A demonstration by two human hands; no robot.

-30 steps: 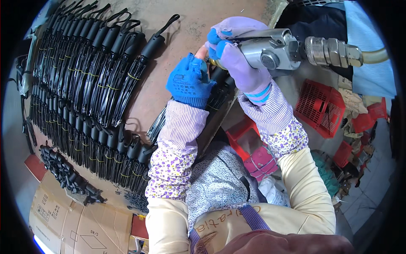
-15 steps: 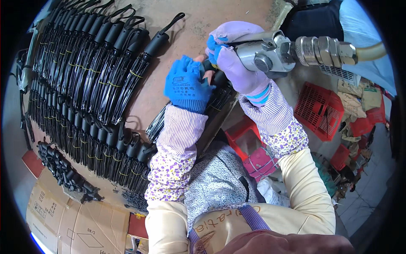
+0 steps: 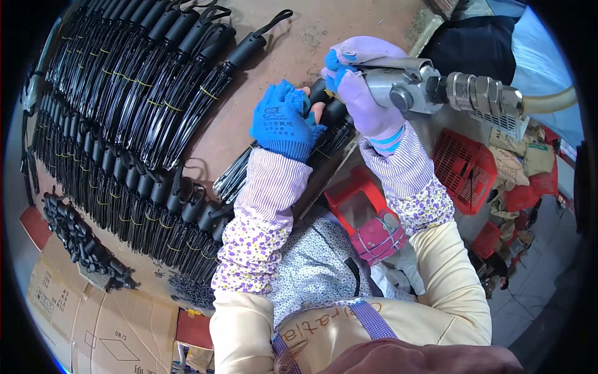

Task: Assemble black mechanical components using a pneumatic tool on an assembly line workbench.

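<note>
Black-handled bundle of thin dark metal rods (image 3: 324, 134) sits near the top centre of the frame, on the edge of the brown worktable (image 3: 324, 31). My left hand (image 3: 283, 121), in a blue knitted glove, is closed around its handle end and keeps it steady. My right hand (image 3: 361, 87), in a pale purple glove, is closed on the silver air tool (image 3: 405, 84) with a metal coupling and a yellowish hose; the tool nose meets the handle just beside my left fingers.

Long axis of this bundle runs diagonally: the black handle points to the upper right, toward the tool, and the rod tips spread to the lower left, under my left forearm.

As for progress, I judge that much is already finished. Many similar bundles tied with yellow bands (image 3: 137, 81) lie in two long rows across the upper left and middle left of the frame. A heap of loose black handle caps (image 3: 81, 240) waits at the lower left, above the cardboard boxes (image 3: 93, 318), so I think more pieces are left. Red plastic baskets (image 3: 464, 168) stand at the right.
</note>
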